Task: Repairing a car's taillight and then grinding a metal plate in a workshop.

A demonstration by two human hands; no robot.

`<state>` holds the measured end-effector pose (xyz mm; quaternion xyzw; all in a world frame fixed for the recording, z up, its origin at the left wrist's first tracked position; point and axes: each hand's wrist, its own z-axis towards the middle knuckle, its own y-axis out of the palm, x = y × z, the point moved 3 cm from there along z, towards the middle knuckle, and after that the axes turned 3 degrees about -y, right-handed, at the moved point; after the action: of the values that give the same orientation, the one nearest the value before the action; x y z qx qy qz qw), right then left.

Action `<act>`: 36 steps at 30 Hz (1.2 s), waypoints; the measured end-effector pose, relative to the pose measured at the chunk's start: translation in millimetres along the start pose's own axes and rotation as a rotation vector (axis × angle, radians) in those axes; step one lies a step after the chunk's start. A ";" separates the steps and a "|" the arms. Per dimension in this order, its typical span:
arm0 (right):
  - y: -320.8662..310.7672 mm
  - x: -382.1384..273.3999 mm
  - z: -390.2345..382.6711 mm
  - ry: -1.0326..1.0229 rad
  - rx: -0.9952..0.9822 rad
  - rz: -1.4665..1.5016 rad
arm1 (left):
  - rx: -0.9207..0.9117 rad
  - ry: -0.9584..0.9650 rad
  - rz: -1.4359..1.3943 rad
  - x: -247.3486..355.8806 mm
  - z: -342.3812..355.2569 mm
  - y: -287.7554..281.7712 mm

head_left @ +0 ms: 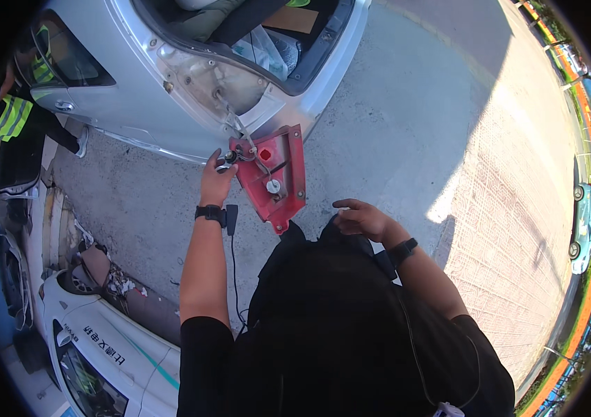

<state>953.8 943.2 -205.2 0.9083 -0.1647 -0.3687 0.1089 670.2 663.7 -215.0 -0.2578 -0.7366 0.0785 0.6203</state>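
Working dark bulb socket on tail lamp housing, probably. Find housing between hands, back side up, below open lamp recess of silver car. With left hand, thumb and fingers curved about socket; cannot tell whether pinched tight or merely touching. With right hand, grasping nothing, fingers loosely spread, apart from housing. Best steady housing right-handed first. Turn socket by its body, never by wiring. Keep slack; avoid scraping paint.
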 end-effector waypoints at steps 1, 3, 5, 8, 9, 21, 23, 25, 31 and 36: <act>5.8 -3.3 3.6 0.022 0.013 -0.004 | -0.050 0.015 0.004 3.8 2.6 1.8; 14.3 -7.2 14.3 0.046 -0.010 -0.021 | -0.095 0.016 0.004 -5.8 10.5 2.4; 21.6 -13.0 27.8 0.074 -0.048 -0.051 | -0.105 0.117 -0.139 -23.0 17.6 1.3; 21.5 -29.6 38.5 0.088 -0.102 -0.117 | -0.083 0.060 -0.069 -18.4 18.3 6.4; 25.0 -35.0 41.0 0.098 -0.098 -0.130 | -0.074 0.049 -0.066 -22.2 18.9 4.8; 55.8 -33.2 63.9 0.113 -0.170 -0.101 | -0.133 -0.019 -0.109 -22.1 21.1 5.5; 56.7 -32.2 66.7 0.091 -0.158 -0.066 | -0.141 -0.015 -0.107 -21.6 20.6 4.6; 57.9 -30.8 68.8 0.071 -0.153 -0.047 | -0.149 -0.006 -0.105 -19.0 21.7 4.8; 59.7 -28.7 69.4 0.066 -0.089 -0.060 | -0.154 0.012 -0.107 -22.0 24.6 5.6; 59.2 -25.2 70.3 0.059 -0.060 -0.032 | -0.171 0.001 -0.094 -19.0 24.4 4.4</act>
<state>874.3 892.8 -219.8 0.9177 -0.1359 -0.3480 0.1351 650.1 663.4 -238.8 -0.2748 -0.7517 -0.0138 0.5994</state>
